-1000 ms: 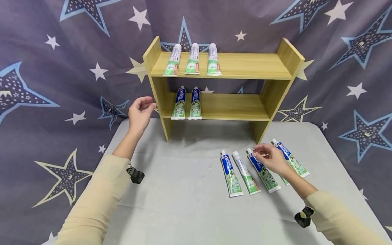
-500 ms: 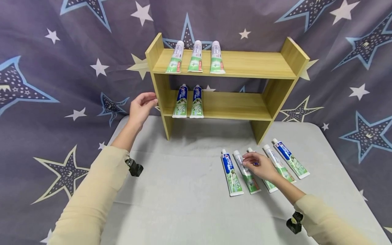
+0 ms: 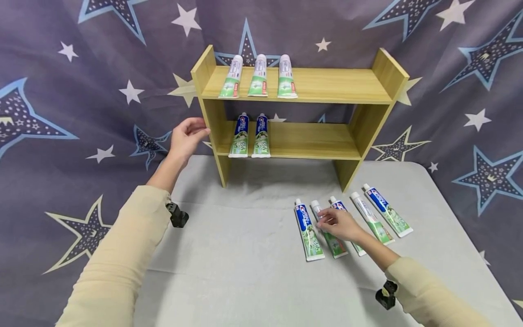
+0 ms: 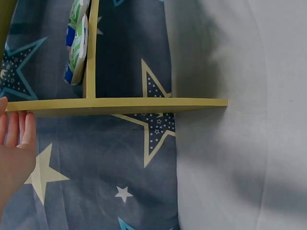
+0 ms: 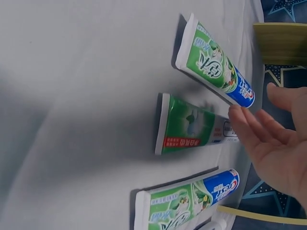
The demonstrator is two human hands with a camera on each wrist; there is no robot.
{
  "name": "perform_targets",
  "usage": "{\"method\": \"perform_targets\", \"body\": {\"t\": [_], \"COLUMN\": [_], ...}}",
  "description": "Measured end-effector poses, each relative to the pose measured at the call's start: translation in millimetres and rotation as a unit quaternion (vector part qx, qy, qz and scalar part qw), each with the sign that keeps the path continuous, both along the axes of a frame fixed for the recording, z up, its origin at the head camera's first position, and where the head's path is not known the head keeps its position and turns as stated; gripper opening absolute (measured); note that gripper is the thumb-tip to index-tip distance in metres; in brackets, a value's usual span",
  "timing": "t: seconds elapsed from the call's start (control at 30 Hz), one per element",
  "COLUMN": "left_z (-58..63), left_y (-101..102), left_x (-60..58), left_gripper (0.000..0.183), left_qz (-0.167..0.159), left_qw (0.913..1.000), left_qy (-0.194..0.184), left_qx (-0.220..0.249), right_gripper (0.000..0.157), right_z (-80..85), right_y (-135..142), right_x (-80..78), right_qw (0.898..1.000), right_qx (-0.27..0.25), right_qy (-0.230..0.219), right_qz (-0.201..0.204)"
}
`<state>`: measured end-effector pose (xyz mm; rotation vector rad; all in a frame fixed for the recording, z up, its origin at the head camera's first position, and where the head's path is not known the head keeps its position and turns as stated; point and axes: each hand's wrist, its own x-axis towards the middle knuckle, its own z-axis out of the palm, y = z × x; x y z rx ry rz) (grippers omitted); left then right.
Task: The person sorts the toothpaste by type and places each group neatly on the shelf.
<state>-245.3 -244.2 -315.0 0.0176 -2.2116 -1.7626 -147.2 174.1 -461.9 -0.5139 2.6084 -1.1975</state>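
My left hand (image 3: 185, 140) is at the outer left side of the wooden shelf (image 3: 212, 136), fingertips right at its side panel. In the left wrist view the fingers (image 4: 29, 132) reach the panel's edge. My right hand (image 3: 338, 224), fingers loosely bent and holding nothing, is over a white-and-green toothpaste tube (image 3: 337, 247) on the table, partly covering it. To its left lies a blue-and-green toothpaste tube (image 3: 309, 234); to its right is another blue-and-green tube (image 3: 338, 205), half hidden by the hand. Farther right lie a white-and-green tube (image 3: 372, 219) and a blue-and-green tube (image 3: 388, 211).
Three white-and-green tubes, the middle one (image 3: 258, 77) among them, lie on the top shelf at its left. Two blue-and-green tubes, one of them (image 3: 261, 136) nearer the centre, lie on the lower shelf. A grey cloth covers the table (image 3: 229, 254); a star-patterned curtain (image 3: 102, 181) hangs behind.
My right hand has moved left across the row of tubes, from above the third tube to the second, uncovering those on the right. My left hand has stayed by the shelf's side.
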Motion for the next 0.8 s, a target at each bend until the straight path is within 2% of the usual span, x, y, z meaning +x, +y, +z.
{"method": "perform_targets", "body": {"t": [0.23, 0.43, 0.6, 0.8], "left_z": [-2.2, -2.9, -3.2, -1.8], "left_y": [-3, -4, -4, -3], "left_x": [-2.4, -3.8, -4.0, -5.3], "left_gripper": [0.019, 0.020, 0.019, 0.018], "left_qz": [-0.015, -0.022, -0.022, -0.029], "left_qw": [0.9974, 0.9949, 0.9944, 0.9924], "left_qy": [0.007, -0.005, -0.007, -0.011], "left_qx": [0.069, 0.098, 0.103, 0.119], "right_gripper": [0.032, 0.032, 0.030, 0.029], "right_z": [0.0, -10.1, -16.3, -12.9], "right_y": [-9, -16, -26, -41], "right_x": [5.0, 9.2, 12.8, 15.9], "right_qw": [0.999, 0.998, 0.995, 0.985], "right_qx": [0.040, 0.061, 0.088, 0.146], "right_qy": [-0.006, -0.010, 0.003, 0.028], "right_qz": [0.000, -0.013, -0.050, -0.091]}}
